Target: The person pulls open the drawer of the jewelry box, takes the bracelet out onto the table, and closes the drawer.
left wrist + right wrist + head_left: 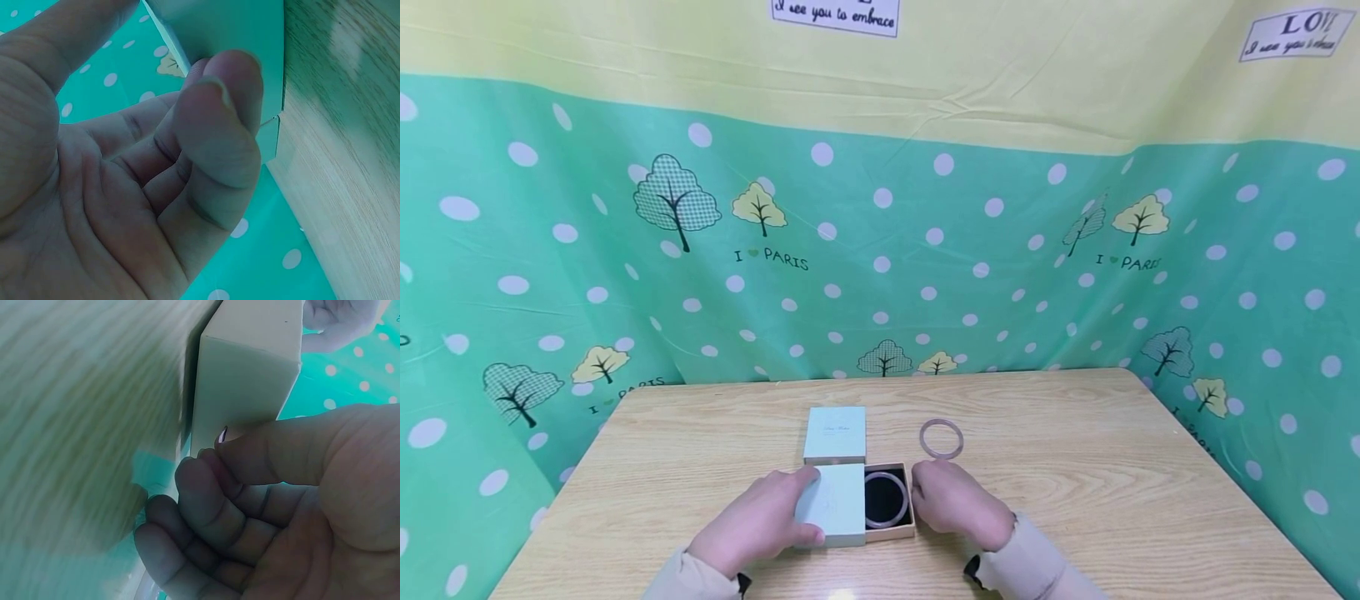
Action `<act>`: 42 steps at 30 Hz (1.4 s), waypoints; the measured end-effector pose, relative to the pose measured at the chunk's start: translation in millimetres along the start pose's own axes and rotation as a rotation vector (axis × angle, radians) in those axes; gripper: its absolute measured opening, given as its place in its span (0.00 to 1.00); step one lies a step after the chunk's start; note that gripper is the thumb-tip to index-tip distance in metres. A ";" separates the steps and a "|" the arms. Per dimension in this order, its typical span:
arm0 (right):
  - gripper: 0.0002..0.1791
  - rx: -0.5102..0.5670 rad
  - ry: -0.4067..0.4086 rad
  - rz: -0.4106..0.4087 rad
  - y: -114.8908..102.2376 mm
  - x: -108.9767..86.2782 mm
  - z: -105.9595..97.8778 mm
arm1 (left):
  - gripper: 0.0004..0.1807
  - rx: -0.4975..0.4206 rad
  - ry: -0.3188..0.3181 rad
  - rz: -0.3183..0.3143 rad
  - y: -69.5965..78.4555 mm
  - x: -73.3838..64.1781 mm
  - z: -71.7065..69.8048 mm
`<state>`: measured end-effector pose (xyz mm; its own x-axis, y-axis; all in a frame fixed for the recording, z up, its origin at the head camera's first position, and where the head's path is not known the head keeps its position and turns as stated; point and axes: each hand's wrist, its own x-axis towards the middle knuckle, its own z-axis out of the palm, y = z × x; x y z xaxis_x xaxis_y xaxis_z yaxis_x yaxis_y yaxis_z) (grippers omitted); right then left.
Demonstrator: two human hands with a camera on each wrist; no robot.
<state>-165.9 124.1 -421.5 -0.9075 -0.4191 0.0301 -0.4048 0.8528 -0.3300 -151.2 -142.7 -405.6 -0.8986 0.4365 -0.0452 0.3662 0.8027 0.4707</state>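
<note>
Left hand (758,518) grips pale-blue square cardboard sleeve (842,504); right hand (958,502), fingers curled, at tan cardboard drawer (891,534), grip indeterminable; drawer contains pale lilac ring (906,500).

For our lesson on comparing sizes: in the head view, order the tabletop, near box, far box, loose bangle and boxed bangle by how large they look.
1. Tabletop
2. Near box
3. Far box
Last, unranked: loose bangle and boxed bangle look alike, the latter nearer the camera.
</note>
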 end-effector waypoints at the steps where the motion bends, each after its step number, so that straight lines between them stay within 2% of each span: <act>1: 0.13 -0.001 -0.003 0.002 0.1 -0.2 -0.1 | 0.41 0.000 0.000 -0.001 0.1 -0.1 0.0; 15: 0.12 0.011 -0.013 0.015 2.3 -0.3 0.6 | 0.40 -0.008 0.008 0.027 -2.8 0.1 -0.1; 42: 0.12 0.029 -0.023 0.015 3.5 -3.1 -3.4 | 0.42 -0.010 -0.007 -0.015 0.0 -0.7 -1.0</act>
<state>-164.9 129.4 -419.6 -0.9102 -0.4141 0.0030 -0.3877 0.8496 -0.3576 -150.8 -143.4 -404.7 -0.9022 0.4273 -0.0587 0.3501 0.8051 0.4788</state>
